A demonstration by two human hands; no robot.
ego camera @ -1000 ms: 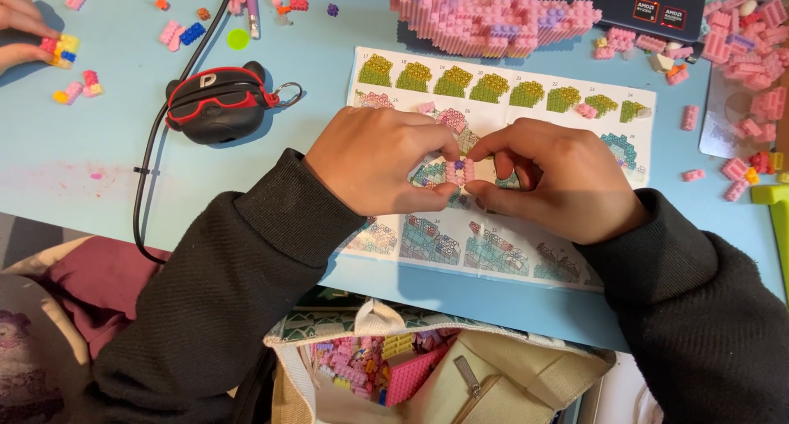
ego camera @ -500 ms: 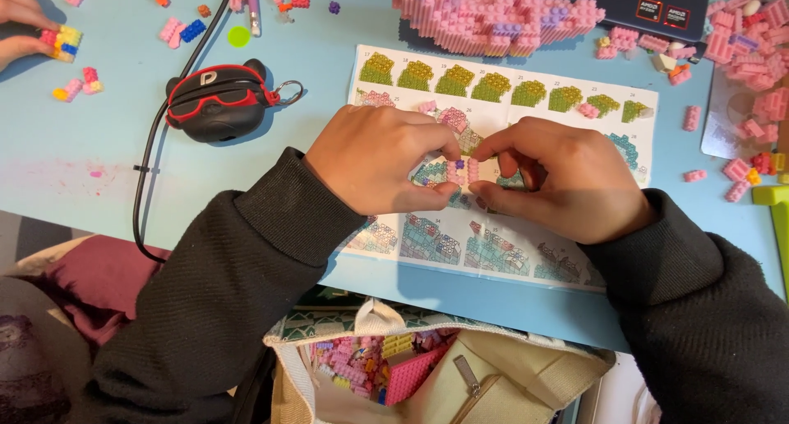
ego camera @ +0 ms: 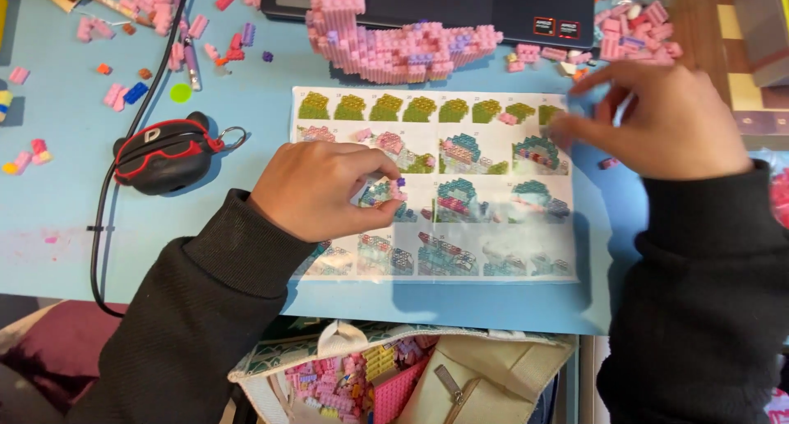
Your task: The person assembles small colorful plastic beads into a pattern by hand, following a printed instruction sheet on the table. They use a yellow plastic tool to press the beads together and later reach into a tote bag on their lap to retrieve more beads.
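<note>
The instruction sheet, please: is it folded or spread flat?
Spread flat: the instruction sheet lies open on the blue table, all picture rows showing.

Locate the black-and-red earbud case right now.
In the head view the black-and-red earbud case lies on the blue table, left of the instruction sheet and the left hand, beside the black cable.

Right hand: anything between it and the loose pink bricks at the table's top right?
Nothing visible. The right hand hovers, blurred, just below the loose pink bricks, with only bare blue table and the instruction sheet corner nearby.
</note>
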